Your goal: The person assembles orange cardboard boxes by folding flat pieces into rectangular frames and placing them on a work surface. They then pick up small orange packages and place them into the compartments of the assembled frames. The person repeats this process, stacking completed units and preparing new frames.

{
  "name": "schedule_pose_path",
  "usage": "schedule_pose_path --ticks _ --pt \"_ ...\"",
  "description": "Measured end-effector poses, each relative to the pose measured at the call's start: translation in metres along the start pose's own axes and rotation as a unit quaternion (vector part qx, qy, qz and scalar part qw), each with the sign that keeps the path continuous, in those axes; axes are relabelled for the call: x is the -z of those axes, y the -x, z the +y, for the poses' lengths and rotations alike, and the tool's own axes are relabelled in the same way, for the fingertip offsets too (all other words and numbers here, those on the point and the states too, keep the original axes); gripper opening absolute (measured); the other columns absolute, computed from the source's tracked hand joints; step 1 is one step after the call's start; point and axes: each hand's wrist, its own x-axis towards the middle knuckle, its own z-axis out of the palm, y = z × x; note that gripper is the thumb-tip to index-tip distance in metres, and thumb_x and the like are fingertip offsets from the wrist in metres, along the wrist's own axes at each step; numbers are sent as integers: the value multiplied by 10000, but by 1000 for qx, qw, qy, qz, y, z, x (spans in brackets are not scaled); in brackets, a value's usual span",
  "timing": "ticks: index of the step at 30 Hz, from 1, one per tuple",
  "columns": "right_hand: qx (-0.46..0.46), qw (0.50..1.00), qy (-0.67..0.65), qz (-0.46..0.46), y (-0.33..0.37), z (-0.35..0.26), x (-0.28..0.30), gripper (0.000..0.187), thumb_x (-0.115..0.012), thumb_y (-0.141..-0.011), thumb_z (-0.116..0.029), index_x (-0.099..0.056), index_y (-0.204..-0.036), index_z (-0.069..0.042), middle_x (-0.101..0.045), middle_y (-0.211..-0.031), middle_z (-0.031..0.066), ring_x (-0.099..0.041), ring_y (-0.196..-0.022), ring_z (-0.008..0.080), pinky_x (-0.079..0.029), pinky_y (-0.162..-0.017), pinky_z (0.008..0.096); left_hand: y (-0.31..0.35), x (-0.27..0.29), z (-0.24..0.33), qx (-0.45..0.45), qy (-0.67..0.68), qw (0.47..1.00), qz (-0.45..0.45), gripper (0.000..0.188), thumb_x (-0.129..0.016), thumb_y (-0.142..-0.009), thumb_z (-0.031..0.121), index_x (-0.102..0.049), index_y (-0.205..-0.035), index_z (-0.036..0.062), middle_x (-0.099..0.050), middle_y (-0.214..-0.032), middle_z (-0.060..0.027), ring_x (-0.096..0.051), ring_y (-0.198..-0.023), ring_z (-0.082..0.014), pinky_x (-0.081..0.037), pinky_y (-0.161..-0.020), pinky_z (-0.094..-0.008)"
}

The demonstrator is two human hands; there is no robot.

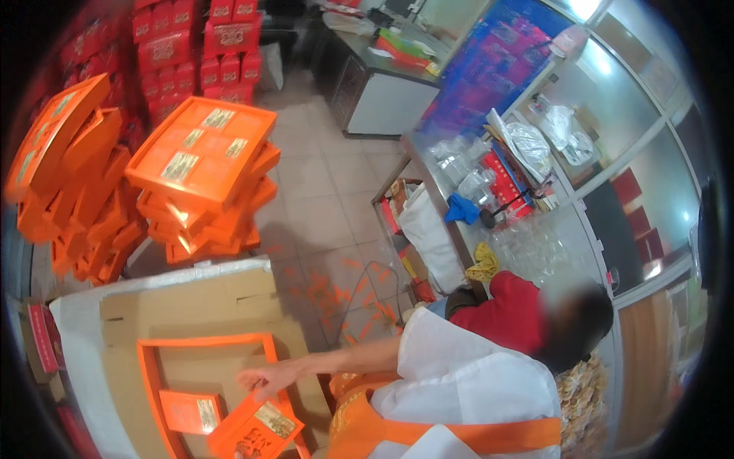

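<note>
My right hand point(267, 379) reaches over the cardboard-topped table, its fingers closed at the upper edge of a small orange box point(248, 434) with a gold picture panel. That box is tilted over the right side of a large, shallow orange frame-like tray point(206, 341). Another small orange box point(183, 411), with a similar gold panel, lies inside the tray. Only a sliver of my left hand point(238, 455) shows at the bottom edge, by the held box; its fingers are mostly cut off from view.
Tall stacks of orange boxes point(200, 153) stand beyond the table. Red gift boxes point(164, 50) are piled behind them. Orange scraps point(336, 294) litter the tiled floor. A person in a red top point(516, 310) is at a cluttered counter point(527, 237) on the right.
</note>
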Motion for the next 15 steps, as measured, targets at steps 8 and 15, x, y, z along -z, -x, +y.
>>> schedule_pose_path --ticks 8,15 --pt "-106 987 117 31 -45 75 -14 736 -683 -773 -292 -297 -1317 19 -446 -1264 132 -439 -1145 214 -383 -961 339 -37 12 -3 -57 -94 982 154 486 -535 -887 236 -400 -1276 -21 -483 -1236 -127 -445 -1135 -185 -340 -962 -305" --pt "-225 968 -80 74 -28 51 1 598 -586 -858 -258 -292 -1306 6 -467 -1191 117 -488 -1059 170 -459 -849 300 -8 -40 -63 -10 64 957 283 696 -510 -885 317 -137 -1393 24 -191 -1433 -148 -222 -1305 -249 -216 -1055 -346"
